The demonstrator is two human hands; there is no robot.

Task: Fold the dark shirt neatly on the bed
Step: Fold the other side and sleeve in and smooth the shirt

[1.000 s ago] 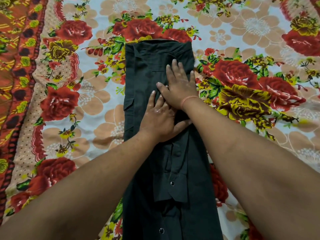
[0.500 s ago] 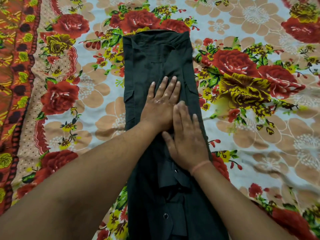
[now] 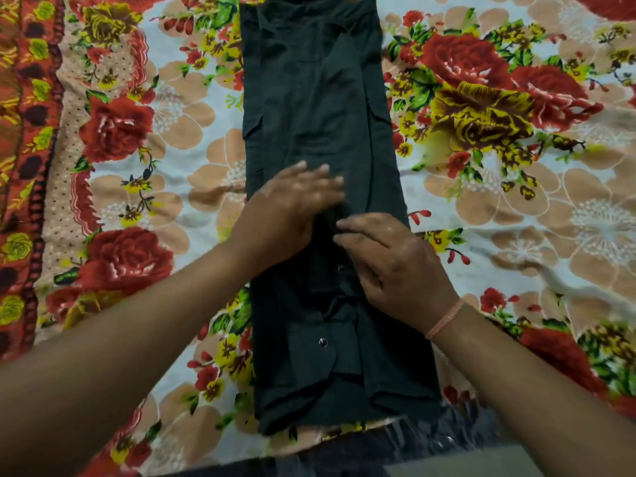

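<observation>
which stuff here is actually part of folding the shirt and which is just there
Part of the job:
dark shirt, folded into a long strip
left hand, flat on it
right hand, at the button placket
floral bedsheet, the work surface

Just there:
orange wrist thread
grey fabric at the near edge

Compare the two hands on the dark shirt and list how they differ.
The left hand lies farther up the dark shirt, fingers pointing away from the person; the right hand sits nearer, fingers angled toward the left. The right wrist wears a thin pinkish band; the left wrist is bare. The left hand looks blurred, the right sharper. Both rest palm-down, open, on the shirt's middle, gripping nothing.
</observation>
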